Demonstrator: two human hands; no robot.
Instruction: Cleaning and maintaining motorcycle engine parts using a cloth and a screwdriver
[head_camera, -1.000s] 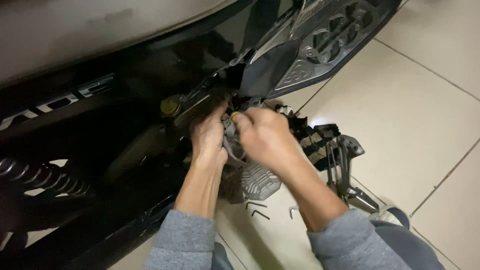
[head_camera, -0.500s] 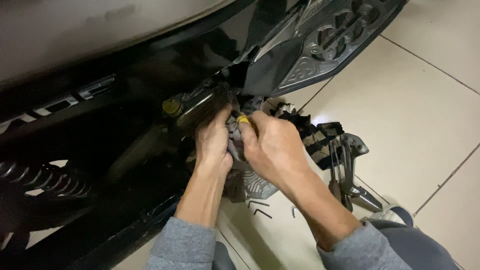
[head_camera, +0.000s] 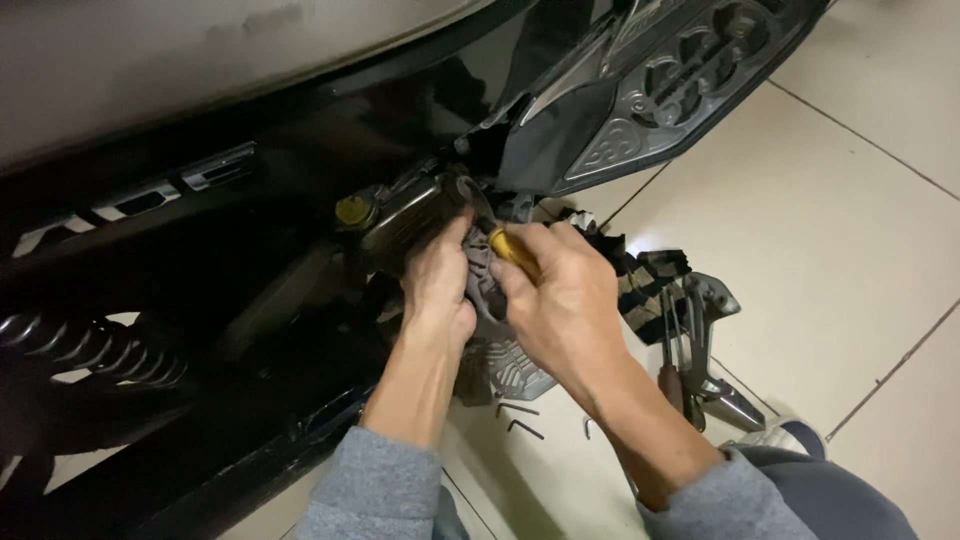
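Note:
Both my hands work low on the side of a black scooter (head_camera: 250, 330). My left hand (head_camera: 437, 285) presses against a dark engine part (head_camera: 405, 212) with a yellow cap (head_camera: 352, 211) and touches a grey rag (head_camera: 487, 282). My right hand (head_camera: 565, 300) is closed around a tool with a yellow handle (head_camera: 512, 250), its tip hidden behind the rag and the engine part. Grey sleeves cover both forearms.
A grey footboard panel (head_camera: 660, 100) hangs above the hands. A striped cloth (head_camera: 635, 285), pliers (head_camera: 695, 385) and small hex keys (head_camera: 522, 420) lie on the beige tiled floor (head_camera: 830, 240). A coil spring (head_camera: 90, 350) shows at the left. A finned cover (head_camera: 510, 365) sits below my hands.
The yellow-handled tool has come into sight in my right hand. Both hands have shifted slightly lower and right along the engine part.

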